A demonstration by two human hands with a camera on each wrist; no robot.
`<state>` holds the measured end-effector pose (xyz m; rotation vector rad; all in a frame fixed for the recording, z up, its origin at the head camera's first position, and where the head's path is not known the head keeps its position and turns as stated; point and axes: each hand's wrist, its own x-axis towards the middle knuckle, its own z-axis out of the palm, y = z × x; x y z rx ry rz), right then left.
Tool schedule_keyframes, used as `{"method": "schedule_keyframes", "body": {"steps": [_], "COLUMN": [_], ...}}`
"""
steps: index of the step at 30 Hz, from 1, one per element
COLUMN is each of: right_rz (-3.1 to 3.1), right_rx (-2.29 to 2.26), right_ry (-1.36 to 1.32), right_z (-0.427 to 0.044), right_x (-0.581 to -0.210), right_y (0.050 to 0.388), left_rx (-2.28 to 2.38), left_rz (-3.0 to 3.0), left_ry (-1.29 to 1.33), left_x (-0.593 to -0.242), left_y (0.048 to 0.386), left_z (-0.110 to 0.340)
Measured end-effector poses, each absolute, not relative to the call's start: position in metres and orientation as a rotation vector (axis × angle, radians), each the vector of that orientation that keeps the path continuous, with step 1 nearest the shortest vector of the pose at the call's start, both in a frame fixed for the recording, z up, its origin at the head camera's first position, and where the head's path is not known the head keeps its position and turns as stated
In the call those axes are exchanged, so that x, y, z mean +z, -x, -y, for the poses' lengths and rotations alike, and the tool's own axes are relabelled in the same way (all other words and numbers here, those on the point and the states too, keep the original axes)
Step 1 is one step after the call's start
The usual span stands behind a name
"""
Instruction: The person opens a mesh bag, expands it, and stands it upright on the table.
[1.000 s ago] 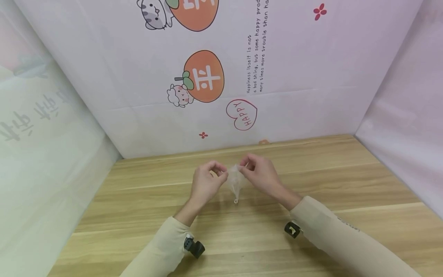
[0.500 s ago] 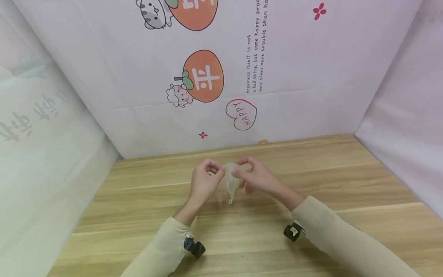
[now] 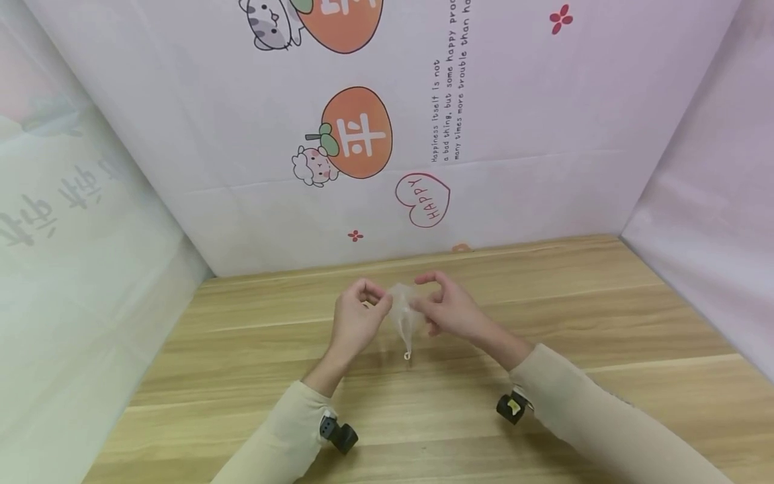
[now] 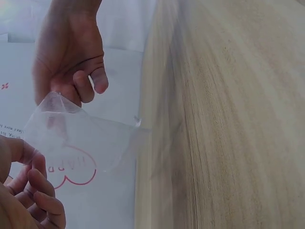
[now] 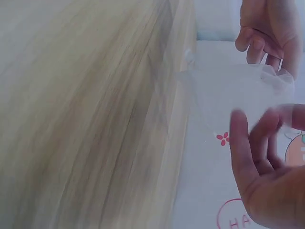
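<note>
A clear, thin plastic bag [image 3: 402, 312] hangs between the hands, wide at the top and narrowing to a small whitish loop [image 3: 408, 356] just above the wooden table [image 3: 423, 430]. My left hand [image 3: 357, 319] pinches its upper left edge between thumb and forefinger, the other fingers curled behind. At the bag's right side is my right hand [image 3: 450, 309], with thumb and forefinger spread apart. That thumb overlaps the film; whether it presses on it is hard to tell. In the right wrist view, fingers [image 5: 240, 138] of the right hand stand partly bent and blurred beside the bag [image 5: 228, 90].
Behind the table rises a white printed cloth [image 3: 514, 168] with orange fruit drawings and lettering. Similar cloths stand at the left [image 3: 109, 269] and right. Each sleeved forearm carries a small black camera [image 3: 338, 433].
The right hand has left its pinch at the bag's upper right edge, and its forefinger now spreads away from the thumb. The loop swung left, then slightly back right. The left hand holds on.
</note>
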<state>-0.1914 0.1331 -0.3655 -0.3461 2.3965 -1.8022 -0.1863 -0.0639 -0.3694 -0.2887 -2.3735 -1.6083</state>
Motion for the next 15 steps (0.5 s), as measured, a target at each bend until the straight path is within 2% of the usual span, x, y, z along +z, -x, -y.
{"method": "schedule_keyframes", "body": {"steps": [4, 10, 12, 15], "right_rz": [-2.715, -2.996, -3.041, -3.077], "right_rx": [-1.838, -1.560, -1.446, -1.361], "right_ry": [0.601, 1.379, 1.474, 1.475], "right_z": [-0.138, -0.139, -0.137, -0.135], "right_x": [-0.366, -0.371, -0.374, -0.376], "right_y": [0.186, 0.182, 0.181, 0.180], "left_rx": [-1.633, -1.669, -1.691, -1.726], "left_rz": [2.368, 2.362, 2.351, 2.341], "left_ry": [0.275, 0.273, 0.275, 0.275], "left_x": [-0.369, -0.370, -0.371, -0.372], "left_y": [0.187, 0.188, 0.189, 0.189], "left_z": [0.065, 0.065, 0.064, 0.062]}}
